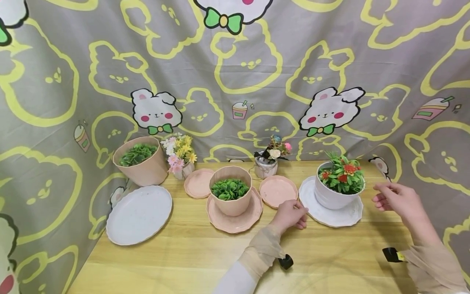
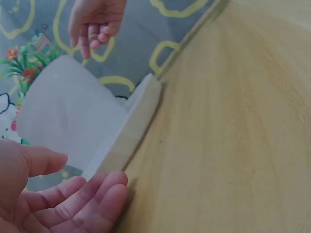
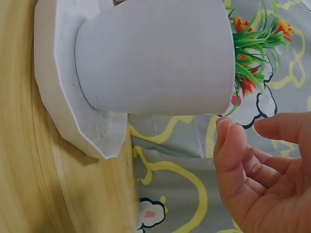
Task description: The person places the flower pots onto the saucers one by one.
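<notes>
A white pot [image 1: 335, 199] with a red-flowered green plant [image 1: 343, 173] stands on a white scalloped saucer [image 1: 339, 220] at the right of the table. Close to the saucer's left edge is my left hand [image 1: 290, 215], its fingers loosely bent. In the left wrist view the left hand [image 2: 63, 194] holds nothing; whether its fingertips touch the saucer [image 2: 131, 128] I cannot tell. My right hand [image 1: 400, 200] hovers to the right of the pot, apart from it. The right wrist view shows that hand [image 3: 262, 170] with thumb and fingers separated, beside the white pot [image 3: 155, 58].
A pink pot [image 1: 233, 206] of green leaves sits on a pink saucer [image 1: 235, 224]. Two small pink saucers [image 1: 279, 191] lie nearby. Farther left are another pink pot [image 1: 145, 173], a white plate [image 1: 139, 216] and a small flower pot [image 1: 182, 171]. Another flower pot [image 1: 266, 168] stands by the curtain.
</notes>
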Demonstrator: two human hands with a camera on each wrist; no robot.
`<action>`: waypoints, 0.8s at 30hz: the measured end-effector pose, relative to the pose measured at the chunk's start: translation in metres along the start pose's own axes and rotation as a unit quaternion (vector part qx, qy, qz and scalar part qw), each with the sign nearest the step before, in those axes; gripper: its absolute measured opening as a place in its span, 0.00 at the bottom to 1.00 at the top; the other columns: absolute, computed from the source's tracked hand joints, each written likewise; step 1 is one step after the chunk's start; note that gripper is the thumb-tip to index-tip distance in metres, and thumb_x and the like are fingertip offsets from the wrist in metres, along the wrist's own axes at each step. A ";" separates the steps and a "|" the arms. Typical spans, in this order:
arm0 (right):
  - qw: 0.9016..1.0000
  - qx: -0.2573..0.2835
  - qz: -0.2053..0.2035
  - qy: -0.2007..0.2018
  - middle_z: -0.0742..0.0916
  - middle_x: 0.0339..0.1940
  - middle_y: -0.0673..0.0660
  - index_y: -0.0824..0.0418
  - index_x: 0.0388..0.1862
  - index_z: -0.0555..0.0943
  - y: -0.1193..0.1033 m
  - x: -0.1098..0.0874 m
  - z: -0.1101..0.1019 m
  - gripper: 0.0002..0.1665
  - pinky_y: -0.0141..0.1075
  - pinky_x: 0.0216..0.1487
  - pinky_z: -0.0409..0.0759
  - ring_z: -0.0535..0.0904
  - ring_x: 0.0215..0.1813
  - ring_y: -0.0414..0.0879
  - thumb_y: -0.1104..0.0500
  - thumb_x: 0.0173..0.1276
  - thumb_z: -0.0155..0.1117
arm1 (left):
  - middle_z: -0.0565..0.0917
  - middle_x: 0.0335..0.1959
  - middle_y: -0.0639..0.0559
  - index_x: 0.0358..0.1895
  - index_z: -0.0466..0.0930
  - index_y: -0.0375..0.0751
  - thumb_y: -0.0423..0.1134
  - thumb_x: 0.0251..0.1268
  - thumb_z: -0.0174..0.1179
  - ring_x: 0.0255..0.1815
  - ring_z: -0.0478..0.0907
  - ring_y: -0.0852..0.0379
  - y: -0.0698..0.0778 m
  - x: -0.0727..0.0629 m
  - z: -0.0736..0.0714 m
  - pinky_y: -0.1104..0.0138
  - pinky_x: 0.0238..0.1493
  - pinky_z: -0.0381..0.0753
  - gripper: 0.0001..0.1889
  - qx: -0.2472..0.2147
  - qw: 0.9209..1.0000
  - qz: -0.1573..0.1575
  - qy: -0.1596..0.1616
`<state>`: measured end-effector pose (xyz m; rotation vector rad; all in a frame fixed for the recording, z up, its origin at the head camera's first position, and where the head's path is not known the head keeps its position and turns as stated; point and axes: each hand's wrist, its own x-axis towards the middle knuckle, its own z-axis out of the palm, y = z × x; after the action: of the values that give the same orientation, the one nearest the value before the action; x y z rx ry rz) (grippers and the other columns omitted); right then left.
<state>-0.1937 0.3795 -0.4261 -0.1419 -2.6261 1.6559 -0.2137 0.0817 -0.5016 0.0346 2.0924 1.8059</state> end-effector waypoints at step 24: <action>0.995 -0.048 -0.092 -0.001 0.84 0.22 0.44 0.53 0.39 0.79 -0.044 -0.036 0.031 0.09 0.32 0.24 0.83 0.82 0.23 0.39 0.55 0.77 0.52 | 0.87 0.28 0.39 0.37 0.80 0.30 0.46 0.75 0.48 0.27 0.87 0.50 -0.014 -0.011 -0.054 0.58 0.32 0.89 0.20 -0.114 0.991 -0.069 -0.033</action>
<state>-0.1630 0.3295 -0.3994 0.0976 -2.6291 1.4735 -0.2159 0.0251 -0.5061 -0.1059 1.7861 1.9189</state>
